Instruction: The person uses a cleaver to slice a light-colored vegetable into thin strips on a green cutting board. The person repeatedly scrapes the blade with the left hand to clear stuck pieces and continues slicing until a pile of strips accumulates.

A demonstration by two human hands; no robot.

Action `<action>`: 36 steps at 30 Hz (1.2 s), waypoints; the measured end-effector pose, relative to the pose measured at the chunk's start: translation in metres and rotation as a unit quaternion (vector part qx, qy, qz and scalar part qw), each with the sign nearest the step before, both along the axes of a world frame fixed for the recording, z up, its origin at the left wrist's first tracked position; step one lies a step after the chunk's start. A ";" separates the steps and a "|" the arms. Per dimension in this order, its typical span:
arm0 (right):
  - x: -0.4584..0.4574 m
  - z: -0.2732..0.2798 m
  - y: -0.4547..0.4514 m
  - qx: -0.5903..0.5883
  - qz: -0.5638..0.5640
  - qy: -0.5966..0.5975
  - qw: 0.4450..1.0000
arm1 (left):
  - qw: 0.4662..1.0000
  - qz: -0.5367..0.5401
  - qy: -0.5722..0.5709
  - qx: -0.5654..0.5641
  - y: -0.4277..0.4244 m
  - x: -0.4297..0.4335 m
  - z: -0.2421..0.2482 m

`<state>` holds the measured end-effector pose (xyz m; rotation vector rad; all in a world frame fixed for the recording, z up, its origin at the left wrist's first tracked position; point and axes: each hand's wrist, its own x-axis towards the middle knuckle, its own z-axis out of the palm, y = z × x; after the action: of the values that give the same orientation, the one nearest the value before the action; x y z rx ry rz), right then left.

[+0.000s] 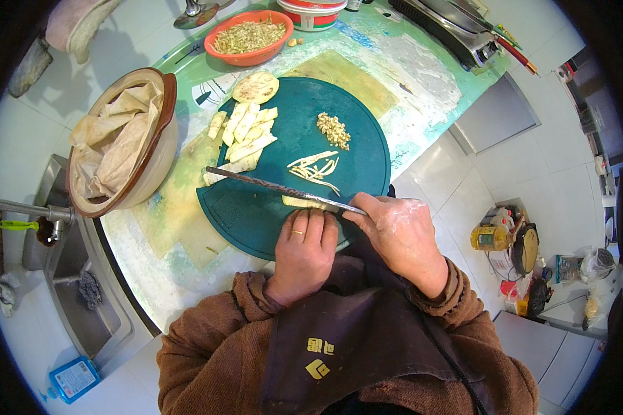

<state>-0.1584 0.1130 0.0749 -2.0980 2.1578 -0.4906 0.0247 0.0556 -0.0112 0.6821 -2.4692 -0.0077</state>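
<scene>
My right hand [402, 236] grips the handle end of a long knife [278, 188], its blade seen nearly edge-on and reaching left across the dark green round cutting board [311, 109]. Under the blade lies a pale vegetable slice [306, 202], which looks like eggplant. The bent fingertips of my left hand [306, 249], with a ring on one finger, hold its near edge against the board. Thin strips [316, 168] lie just beyond the knife, and a small heap of fine dice [334, 131] sits farther up. Overlapping cut slices [249, 132] and a round slice [256, 87] line the board's left side.
An orange bowl [249, 59] of chopped vegetable and a lidded tub [311, 15] stand at the back. Left is a brown-rimmed crock [174, 114] with cloth inside, beside the sink [78, 311]. A portable stove [446, 36] with a pan occupies the far right corner.
</scene>
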 end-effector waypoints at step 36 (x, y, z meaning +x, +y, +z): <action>0.001 0.001 0.000 0.012 -0.009 0.007 1.000 | 0.999 0.039 -0.007 0.003 0.003 0.000 -0.002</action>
<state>-0.1571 0.1135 0.0759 -2.0767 2.1808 -0.4517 0.0244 0.0590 -0.0136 0.7825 -2.4558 0.0187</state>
